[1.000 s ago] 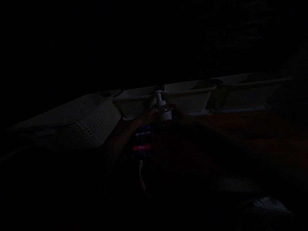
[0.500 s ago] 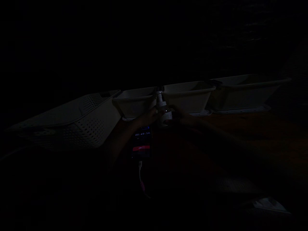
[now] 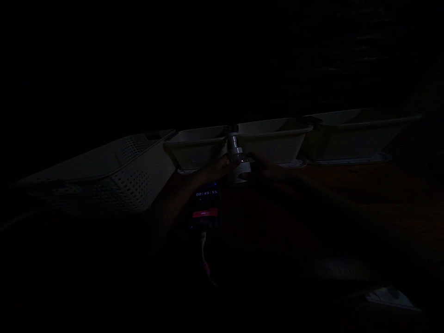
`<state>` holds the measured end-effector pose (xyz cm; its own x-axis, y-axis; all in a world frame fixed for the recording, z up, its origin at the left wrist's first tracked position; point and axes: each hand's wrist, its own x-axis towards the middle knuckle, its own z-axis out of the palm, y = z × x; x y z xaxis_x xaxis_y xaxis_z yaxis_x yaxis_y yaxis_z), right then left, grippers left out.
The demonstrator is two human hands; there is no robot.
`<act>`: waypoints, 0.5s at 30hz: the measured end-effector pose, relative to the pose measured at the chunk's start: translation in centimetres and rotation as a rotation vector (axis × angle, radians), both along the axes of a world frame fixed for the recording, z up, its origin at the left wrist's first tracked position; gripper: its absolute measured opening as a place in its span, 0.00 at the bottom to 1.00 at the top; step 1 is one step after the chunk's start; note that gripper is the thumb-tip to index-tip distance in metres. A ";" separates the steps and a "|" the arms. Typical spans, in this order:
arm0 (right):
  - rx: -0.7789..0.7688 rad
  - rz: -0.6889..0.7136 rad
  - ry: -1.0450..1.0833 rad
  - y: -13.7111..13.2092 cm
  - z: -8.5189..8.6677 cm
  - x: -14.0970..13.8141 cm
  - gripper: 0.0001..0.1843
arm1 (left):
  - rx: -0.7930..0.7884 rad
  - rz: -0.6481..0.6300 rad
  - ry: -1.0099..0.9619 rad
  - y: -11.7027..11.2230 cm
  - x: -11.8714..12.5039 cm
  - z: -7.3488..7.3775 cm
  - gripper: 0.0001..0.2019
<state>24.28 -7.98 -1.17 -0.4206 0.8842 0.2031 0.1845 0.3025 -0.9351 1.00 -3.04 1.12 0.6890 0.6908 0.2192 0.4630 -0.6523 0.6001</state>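
The view is very dark. Near the middle stands a clear pump bottle (image 3: 235, 151) with a pale label and a whitish neck, upright or only slightly tilted. My left hand (image 3: 218, 168) grips its left side, fingers closed against the body. From the right, my right hand (image 3: 264, 167) closes round the other side, and its fingertips lie in shadow over the label's edge. Whether the bottle's base rests on the table cannot be made out. Just below my left hand lies a phone (image 3: 205, 203) with a lit timer screen.
A white perforated basket (image 3: 130, 187) stands at the left. Along the back are three pale tubs: one left (image 3: 197, 155), one middle (image 3: 274, 143), one right (image 3: 357, 134). A white cable (image 3: 203, 245) runs from the phone. Something pale and flat (image 3: 391, 296) lies lower right.
The bottle and both hands appear slightly farther right, though the whole view has shifted a little the same way. The phone's timer has advanced. Both hands stay at the bottle.
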 end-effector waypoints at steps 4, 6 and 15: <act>0.019 -0.010 -0.020 -0.2 0.1 0.0 0.38 | 0.000 -0.005 -0.006 0.1 0.0 0.0 0.39; 0.019 0.002 -0.016 -0.1 0.0 -0.1 0.38 | -0.005 -0.010 -0.009 0.1 0.0 -0.1 0.40; 0.051 0.069 0.003 0.6 -0.8 -0.2 0.42 | -0.008 -0.036 -0.042 0.8 0.0 -0.5 0.42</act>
<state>24.08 -7.39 -1.98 -0.4798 0.8415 0.2485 0.1583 0.3615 -0.9188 0.99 -2.19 0.58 0.7039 0.6675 0.2429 0.4139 -0.6633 0.6235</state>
